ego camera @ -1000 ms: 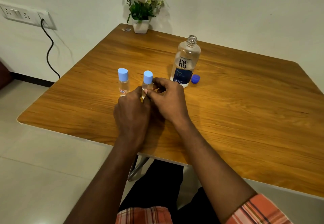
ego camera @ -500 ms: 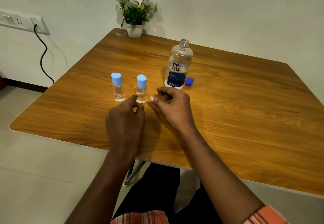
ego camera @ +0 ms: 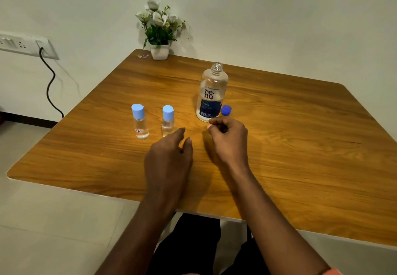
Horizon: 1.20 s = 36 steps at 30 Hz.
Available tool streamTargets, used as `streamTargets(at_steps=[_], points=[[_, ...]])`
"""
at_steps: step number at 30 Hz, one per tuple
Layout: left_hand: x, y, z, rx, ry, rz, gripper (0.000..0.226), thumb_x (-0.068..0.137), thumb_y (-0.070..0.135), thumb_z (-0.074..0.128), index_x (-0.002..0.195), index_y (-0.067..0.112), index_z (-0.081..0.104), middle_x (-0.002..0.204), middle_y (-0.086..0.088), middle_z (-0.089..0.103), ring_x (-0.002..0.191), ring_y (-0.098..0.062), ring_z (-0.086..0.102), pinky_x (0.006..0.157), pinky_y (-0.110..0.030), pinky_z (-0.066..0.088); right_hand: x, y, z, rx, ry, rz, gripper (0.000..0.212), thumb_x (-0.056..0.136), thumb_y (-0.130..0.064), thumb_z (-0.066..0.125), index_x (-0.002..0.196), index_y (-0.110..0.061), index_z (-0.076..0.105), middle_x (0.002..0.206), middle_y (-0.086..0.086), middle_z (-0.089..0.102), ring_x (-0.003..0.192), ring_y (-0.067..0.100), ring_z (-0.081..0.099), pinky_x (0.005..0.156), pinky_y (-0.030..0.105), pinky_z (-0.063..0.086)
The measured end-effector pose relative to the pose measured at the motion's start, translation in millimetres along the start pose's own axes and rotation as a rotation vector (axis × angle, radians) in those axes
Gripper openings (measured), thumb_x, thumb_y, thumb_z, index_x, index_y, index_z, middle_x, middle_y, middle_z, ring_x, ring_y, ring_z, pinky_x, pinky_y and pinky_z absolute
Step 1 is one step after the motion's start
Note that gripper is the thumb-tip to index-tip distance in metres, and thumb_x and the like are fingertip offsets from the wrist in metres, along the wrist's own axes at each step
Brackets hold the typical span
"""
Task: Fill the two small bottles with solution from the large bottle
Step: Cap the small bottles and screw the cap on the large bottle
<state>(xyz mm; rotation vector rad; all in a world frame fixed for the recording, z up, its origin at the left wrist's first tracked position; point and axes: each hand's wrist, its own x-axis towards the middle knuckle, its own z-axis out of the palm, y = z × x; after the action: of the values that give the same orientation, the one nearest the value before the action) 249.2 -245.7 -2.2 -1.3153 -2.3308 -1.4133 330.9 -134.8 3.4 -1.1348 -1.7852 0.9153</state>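
Light-blue plastic caps close the two small clear bottles, which stand upright side by side on the wooden table (ego camera: 300, 145), a little apart from each other. The left small bottle (ego camera: 140, 124) has a small label with red print near its bottom; the right small bottle (ego camera: 167, 122) is plain. Both show clear liquid inside, but I cannot tell the exact level.

To the right of them and a little further back stands the large clear plastic bottle (ego camera: 211, 94) with a dark blue label. Its threaded neck is open. The small dark-blue round cap (ego camera: 226, 110) lies on the table just beside its base, on the right side.

I see the left hand (ego camera: 169, 156) low over the table with the fingers relaxed and slightly spread, gripping nothing. Its index fingertip is just beside the base of the right small bottle; I cannot tell if it touches. The right hand (ego camera: 228, 139) is in front of the large bottle with the fingers curled inward and the thumb against them.

At the far corner of the table is a white pot with white flowers (ego camera: 160, 31). On the wall to the left, a black cable (ego camera: 50, 85) hangs from a white socket panel (ego camera: 23, 44).
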Motion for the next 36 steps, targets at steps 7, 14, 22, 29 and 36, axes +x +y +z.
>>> streamTargets(at_steps=[7,14,22,29,36], points=[[10.0,16.8,23.5,-0.007,-0.04,0.041,0.036,0.085,0.017,0.068,0.119,0.008,0.064,0.095,-0.01,0.072,0.075,-0.025,0.067,0.062,-0.04,0.055,11.2,12.7,-11.4,0.011,0.071,0.071,0.011,0.084,-0.014,0.069,0.094,-0.014,0.074,0.087,-0.006,0.072,0.081,0.002,0.064,0.073,0.021,0.05],[7.6,12.4,33.2,0.0,-0.082,0.027,0.035,0.085,0.016,0.068,0.119,0.008,0.065,0.102,-0.011,0.072,0.081,-0.026,0.068,0.067,-0.04,0.056,8.4,15.7,-6.8,-0.013,0.022,0.061,0.01,0.085,-0.015,0.069,0.094,-0.015,0.074,0.085,-0.007,0.071,0.078,0.001,0.063,0.07,0.018,0.048],[11.0,9.7,33.0,0.023,-0.098,-0.017,0.038,0.087,0.018,0.066,0.123,0.009,0.063,0.105,-0.009,0.072,0.085,-0.024,0.067,0.07,-0.036,0.054,10.5,16.5,-4.6,-0.018,0.011,0.059,0.01,0.086,-0.016,0.069,0.095,-0.016,0.073,0.085,-0.007,0.07,0.079,0.001,0.063,0.068,0.016,0.046],[19.8,13.0,44.1,0.05,-0.159,-0.052,0.042,0.091,0.023,0.06,0.131,0.012,0.056,0.112,-0.007,0.069,0.094,-0.022,0.065,0.076,-0.035,0.052,13.6,19.2,-3.1,-0.019,0.008,0.087,0.01,0.086,-0.015,0.068,0.094,-0.019,0.073,0.084,-0.01,0.07,0.077,0.0,0.064,0.068,0.016,0.049],[33.7,18.7,54.8,0.023,-0.181,-0.106,0.05,0.093,0.026,0.056,0.141,0.016,0.043,0.116,-0.004,0.064,0.101,-0.02,0.06,0.078,-0.032,0.047,30.8,22.5,-9.2,-0.037,0.136,0.103,0.012,0.083,-0.01,0.068,0.09,-0.018,0.073,0.079,-0.01,0.069,0.073,-0.001,0.062,0.064,0.017,0.047]])
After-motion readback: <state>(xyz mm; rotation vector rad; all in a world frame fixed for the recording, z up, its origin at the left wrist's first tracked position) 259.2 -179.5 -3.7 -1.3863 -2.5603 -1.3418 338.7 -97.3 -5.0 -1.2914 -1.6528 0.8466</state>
